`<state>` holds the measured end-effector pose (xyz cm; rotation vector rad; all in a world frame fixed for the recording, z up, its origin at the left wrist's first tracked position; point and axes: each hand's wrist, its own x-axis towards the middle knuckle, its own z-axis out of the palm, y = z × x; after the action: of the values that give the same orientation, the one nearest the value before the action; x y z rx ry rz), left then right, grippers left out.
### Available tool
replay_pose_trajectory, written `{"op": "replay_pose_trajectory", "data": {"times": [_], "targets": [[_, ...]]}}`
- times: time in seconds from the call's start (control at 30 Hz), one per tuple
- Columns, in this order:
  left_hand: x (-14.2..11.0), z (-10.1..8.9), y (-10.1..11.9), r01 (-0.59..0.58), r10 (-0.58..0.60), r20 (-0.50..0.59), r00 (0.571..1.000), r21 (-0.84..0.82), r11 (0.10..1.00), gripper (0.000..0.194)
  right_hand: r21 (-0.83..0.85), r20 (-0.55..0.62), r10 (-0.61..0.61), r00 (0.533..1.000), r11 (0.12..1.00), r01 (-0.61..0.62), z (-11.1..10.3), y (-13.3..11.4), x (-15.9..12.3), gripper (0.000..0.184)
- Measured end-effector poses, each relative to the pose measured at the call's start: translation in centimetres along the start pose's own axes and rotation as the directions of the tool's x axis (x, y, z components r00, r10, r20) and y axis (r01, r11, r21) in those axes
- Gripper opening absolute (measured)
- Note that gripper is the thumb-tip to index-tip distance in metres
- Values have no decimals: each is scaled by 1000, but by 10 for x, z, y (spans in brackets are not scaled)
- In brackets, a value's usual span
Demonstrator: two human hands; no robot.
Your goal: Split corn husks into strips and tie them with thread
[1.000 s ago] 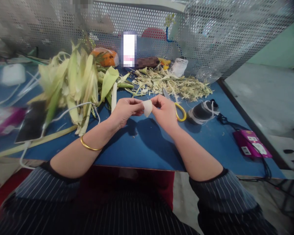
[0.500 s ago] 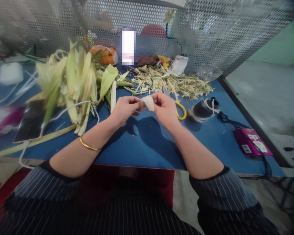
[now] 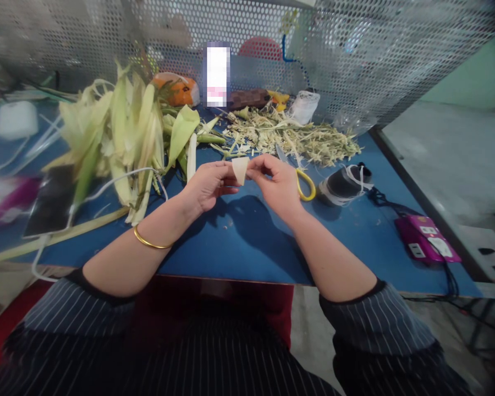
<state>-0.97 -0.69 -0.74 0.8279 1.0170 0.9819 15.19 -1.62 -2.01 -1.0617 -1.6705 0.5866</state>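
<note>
Blue table (image 3: 231,253) before a perforated screen (image 3: 247,25); hands converge above it, wrists angled inward; left hand (image 3: 210,184) pinches a pale triangular piece (image 3: 240,169); right hand (image 3: 278,184) curled, thumb and forefinger at the piece's right edge, grip there cannot be told; yellow-handled scissors (image 3: 306,186) beside the right hand; husks (image 3: 121,137) lie left.

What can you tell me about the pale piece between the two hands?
The pale piece is small, cream-coloured and plain, with a matte surface; it looks thin, like dry husk or paper. Its wider edge is up and it tapers downward to a narrow end. It is held above the blue table. The left hand holds it from the left, its fingers partly hidden behind it. Fingertips of the right hand meet its right edge; whether they grip it is unclear.
</note>
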Motion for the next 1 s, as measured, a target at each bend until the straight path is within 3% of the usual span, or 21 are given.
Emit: {"op": "replay_pose_trajectory", "data": {"times": [0.27,0.4,0.63,1.0], "targets": [[-3,3,-4,-196,195,24,981,190,962,19,35,-57,78,995,997,-76,1,1,1,11],[-5,4,-3,-238,237,35,971,251,938,22,113,-56,123,991,987,-116,2,3,1,8],[-3,4,-6,-234,236,27,971,274,933,25,114,-53,173,984,980,-166,3,2,1,10],[-3,2,-2,-108,107,12,994,142,984,19,126,35,64,997,990,-68,-1,-1,2,8]]}}
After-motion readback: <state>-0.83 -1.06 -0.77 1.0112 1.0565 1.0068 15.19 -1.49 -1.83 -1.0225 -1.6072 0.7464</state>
